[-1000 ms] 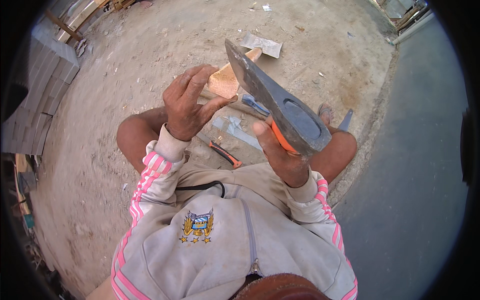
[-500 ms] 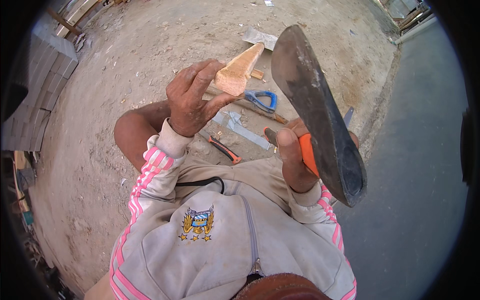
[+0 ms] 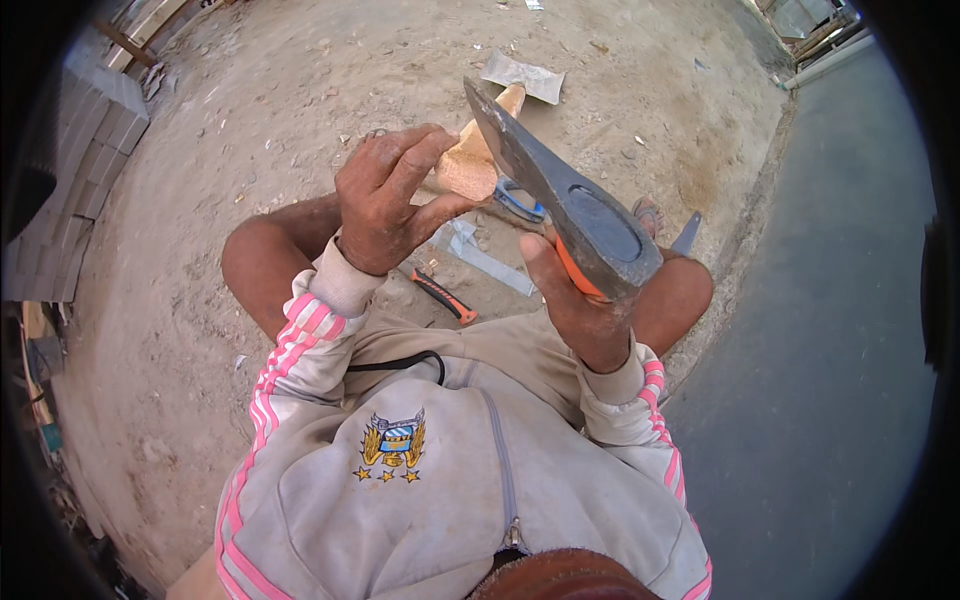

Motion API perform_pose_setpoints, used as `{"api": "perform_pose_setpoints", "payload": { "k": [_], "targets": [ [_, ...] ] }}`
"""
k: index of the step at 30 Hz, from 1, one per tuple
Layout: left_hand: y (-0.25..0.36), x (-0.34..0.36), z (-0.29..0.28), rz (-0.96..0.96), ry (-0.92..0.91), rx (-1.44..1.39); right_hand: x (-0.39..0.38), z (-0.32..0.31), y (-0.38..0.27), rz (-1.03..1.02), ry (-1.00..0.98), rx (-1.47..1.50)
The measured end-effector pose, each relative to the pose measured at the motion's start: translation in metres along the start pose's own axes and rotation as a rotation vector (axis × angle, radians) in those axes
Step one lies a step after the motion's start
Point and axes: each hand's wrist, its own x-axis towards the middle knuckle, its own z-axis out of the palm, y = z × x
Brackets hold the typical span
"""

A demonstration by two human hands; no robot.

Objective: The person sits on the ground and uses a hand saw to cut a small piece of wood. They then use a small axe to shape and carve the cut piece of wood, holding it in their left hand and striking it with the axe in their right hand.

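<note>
My left hand (image 3: 385,200) pinches a pale piece of wood (image 3: 468,172) near its blunt close end, fingers on top and thumb at its side. The wood's narrower far end points away from me. In my right hand (image 3: 580,305) is a hatchet (image 3: 570,200) with a dark metal head and an orange handle, mostly hidden behind the head. The cutting edge crosses in front of the wood's right side; whether they touch I cannot tell. Below, between my legs, a tool with an orange and black handle (image 3: 440,297) lies on the dirt.
A blue grip (image 3: 522,205) shows partly behind the hatchet. Beside it lies a flat grey strip (image 3: 485,262). A bent metal sheet (image 3: 525,77) lies farther out. Stacked grey blocks (image 3: 100,130) stand at left; a smooth grey surface (image 3: 810,300) runs along the right.
The hatchet has swung left and turned, its edge now at the wood instead of raised apart on the right. My left hand and the wood have barely moved.
</note>
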Motion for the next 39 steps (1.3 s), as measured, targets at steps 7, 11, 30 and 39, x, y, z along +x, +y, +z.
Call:
{"api": "perform_pose_setpoints", "payload": {
  "k": [7,11,30,39],
  "targets": [
    [0.002,0.005,-0.001,0.037,-0.006,-0.012,0.001,0.008,0.005,-0.223,0.099,-0.135],
    [0.002,0.001,0.005,0.018,0.012,-0.047,-0.003,0.002,0.005,0.027,0.014,0.012],
    [0.008,0.005,0.007,0.049,-0.018,-0.057,-0.018,-0.018,0.004,-0.079,-0.008,-0.281],
    [0.009,0.002,0.01,0.039,-0.041,-0.087,-0.025,-0.015,0.003,0.019,0.09,-0.019]
  ]
}}
